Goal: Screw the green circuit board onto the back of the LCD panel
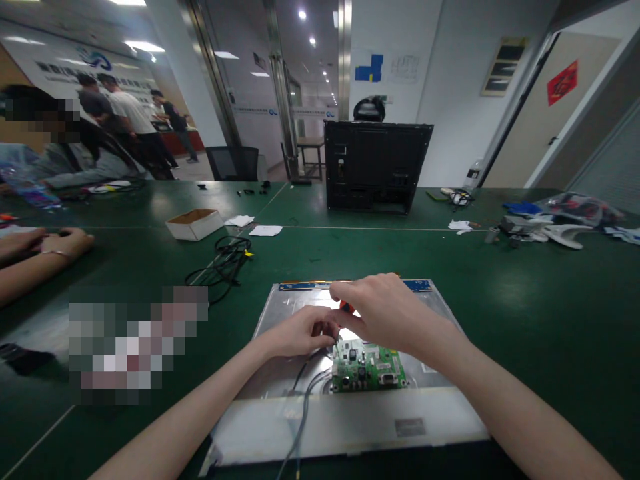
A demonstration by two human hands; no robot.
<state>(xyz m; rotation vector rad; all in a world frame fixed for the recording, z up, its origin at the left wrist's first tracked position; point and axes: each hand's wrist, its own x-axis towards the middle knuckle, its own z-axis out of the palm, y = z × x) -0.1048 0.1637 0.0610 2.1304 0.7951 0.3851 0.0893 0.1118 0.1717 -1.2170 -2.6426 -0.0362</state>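
My right hand (385,310) is closed around a screwdriver with an orange and black handle (346,307); most of the tool is hidden by the fingers. It is held over the upper left corner of a green circuit board (370,367). My left hand (310,330) has its fingertips pinched together at that same corner, and what they hold is hidden. The board lies on the metal back of a flat display panel (440,417). Grey and black cables (304,417) run from the board's left side over the panel's near edge. A narrow blue circuit strip (417,285) lines the far edge.
A black monitor housing (377,167) stands upright behind the panel on the green table (540,320). Coiled black cables (223,263) and an open white box (194,225) lie left. Bags and scraps (565,223) sit far right. Another person's hands (65,245) rest at left.
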